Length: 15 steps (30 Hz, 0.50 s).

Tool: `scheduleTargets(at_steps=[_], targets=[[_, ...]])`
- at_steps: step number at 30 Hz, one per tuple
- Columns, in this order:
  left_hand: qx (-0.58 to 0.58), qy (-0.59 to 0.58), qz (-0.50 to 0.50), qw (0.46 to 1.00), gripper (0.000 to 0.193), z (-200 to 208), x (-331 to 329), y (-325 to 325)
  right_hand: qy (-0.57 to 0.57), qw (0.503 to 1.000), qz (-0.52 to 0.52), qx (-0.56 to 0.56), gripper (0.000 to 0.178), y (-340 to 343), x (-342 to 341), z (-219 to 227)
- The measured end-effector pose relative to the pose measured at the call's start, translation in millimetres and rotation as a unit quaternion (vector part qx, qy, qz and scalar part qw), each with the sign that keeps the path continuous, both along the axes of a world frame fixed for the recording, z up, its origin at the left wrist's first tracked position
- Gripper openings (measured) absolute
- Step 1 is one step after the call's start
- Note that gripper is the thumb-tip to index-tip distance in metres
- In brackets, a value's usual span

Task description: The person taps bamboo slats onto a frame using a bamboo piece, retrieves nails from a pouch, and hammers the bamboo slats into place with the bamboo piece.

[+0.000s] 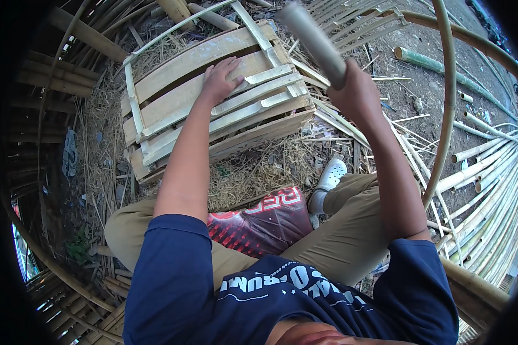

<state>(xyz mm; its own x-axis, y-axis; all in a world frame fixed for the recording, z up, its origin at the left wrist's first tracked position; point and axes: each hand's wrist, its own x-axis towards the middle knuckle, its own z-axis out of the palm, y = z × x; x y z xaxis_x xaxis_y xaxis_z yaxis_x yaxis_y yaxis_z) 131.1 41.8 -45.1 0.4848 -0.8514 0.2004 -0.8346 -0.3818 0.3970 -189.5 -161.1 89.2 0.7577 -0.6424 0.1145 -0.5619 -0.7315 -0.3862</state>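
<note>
In front of me stands a slatted wooden crate (172, 106), with a frame of pale split-bamboo strips (259, 107) lying on its top. My left hand (221, 79) rests on the crate's boards, its fingers spread beside one of the strips. To the right of the crate, my right hand (357, 89) is wrapped round the lower end of a thick, pale stick (313, 40). The stick is raised and slants up to the left, its far end a little blurred. Whether it carries a separate head cannot be told.
Cut bamboo poles (483, 190) are piled along the right, with a green pole (443, 69) farther off. A slatted bamboo piece (357, 26) lies beyond the stick. Curved bamboo (448, 103) arches close to my right arm. Straw and a dark red printed sack (265, 224) lie nearer me.
</note>
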Motion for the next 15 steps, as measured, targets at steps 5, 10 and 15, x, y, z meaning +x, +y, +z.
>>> scheduleTargets(at_steps=[5, 10, 15], targets=[[0.011, -0.002, 0.013, 1.0, 0.061, 1.5, -2.5, -1.7, 0.065, 0.997, 0.008, -0.041, 0.034, 9.6, -1.7, -12.4], [-0.001, -0.009, 0.001, 1.0, 0.061, -0.2, -0.1, -3.0, 0.125, 0.991, 0.033, -0.038, 0.033, 4.5, -6.1, -17.2], [-0.007, -0.006, -0.004, 1.0, 0.061, -1.8, 0.4, -4.7, 0.145, 0.989, 0.029, -0.023, 0.035, 5.8, -4.8, -12.4]])
